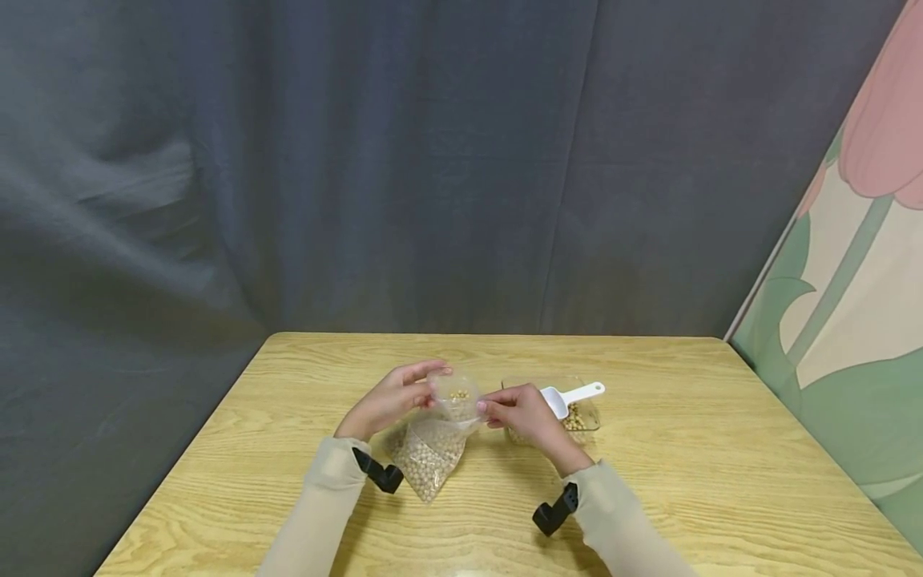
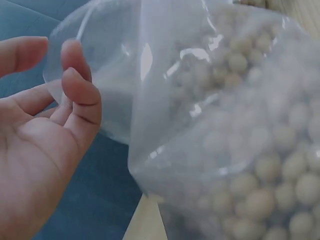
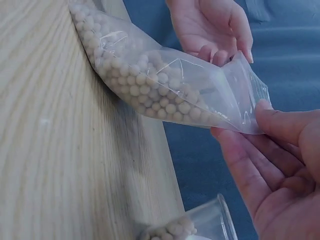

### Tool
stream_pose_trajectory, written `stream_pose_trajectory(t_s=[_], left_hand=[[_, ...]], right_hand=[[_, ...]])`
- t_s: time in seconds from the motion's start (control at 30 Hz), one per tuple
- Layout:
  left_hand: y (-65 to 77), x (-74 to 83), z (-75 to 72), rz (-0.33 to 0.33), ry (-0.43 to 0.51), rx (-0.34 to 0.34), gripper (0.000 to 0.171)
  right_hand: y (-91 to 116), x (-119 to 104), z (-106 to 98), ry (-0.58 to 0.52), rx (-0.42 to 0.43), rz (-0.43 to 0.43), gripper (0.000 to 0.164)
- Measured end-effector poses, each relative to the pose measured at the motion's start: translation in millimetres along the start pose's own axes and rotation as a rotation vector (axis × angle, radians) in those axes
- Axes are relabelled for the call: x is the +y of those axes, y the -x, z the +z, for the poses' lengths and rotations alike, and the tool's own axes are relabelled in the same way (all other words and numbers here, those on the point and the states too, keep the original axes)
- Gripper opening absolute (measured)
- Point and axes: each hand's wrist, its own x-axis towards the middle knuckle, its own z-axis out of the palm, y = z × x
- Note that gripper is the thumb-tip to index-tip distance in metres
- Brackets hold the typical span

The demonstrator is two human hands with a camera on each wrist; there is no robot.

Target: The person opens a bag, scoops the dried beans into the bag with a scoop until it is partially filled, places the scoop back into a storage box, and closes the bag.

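Observation:
A clear plastic zip bag [image 1: 431, 458], partly filled with round beige soybean-like beans, rests tilted on the table with its mouth raised and spread. My left hand [image 1: 392, 398] holds the mouth's left edge; in the left wrist view, curled fingers [image 2: 80, 92] reach over that rim. On the opposite side, my right hand [image 1: 525, 415] pinches the edge between thumb and fingertips, and the right wrist view shows its thumb [image 3: 280, 122] against the plastic. Through the bag's mouth a few yellowish beans [image 1: 459, 394] show.
Right behind my right hand stands a clear rectangular container [image 1: 593, 417] with more beans inside. A white scoop [image 1: 577, 394] lies across it, handle to the right. The wooden table [image 1: 692, 481] ends at a dark curtain [image 1: 433, 200] at the back.

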Motion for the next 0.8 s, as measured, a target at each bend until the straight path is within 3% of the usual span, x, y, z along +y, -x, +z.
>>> stream_pose_trajectory(t_s=[0.23, 0.53, 0.8], left_hand=[[4.1, -6.6, -5.6, -0.02, 0.004, 0.101, 0.048], [8.2, -9.9, -5.0, 0.034, -0.169, 0.211, 0.033], [3.5, -14.5, -5.0, 0.024, -0.241, 0.392, 0.023]], right_hand=[[0.5, 1.3, 3.2, 0.003, 0.037, 0.027, 0.025], [1.3, 0.3, 3.9, -0.027, 0.063, 0.054, 0.026], [-0.3, -0.8, 3.2, -0.059, 0.102, 0.081, 0.024]])
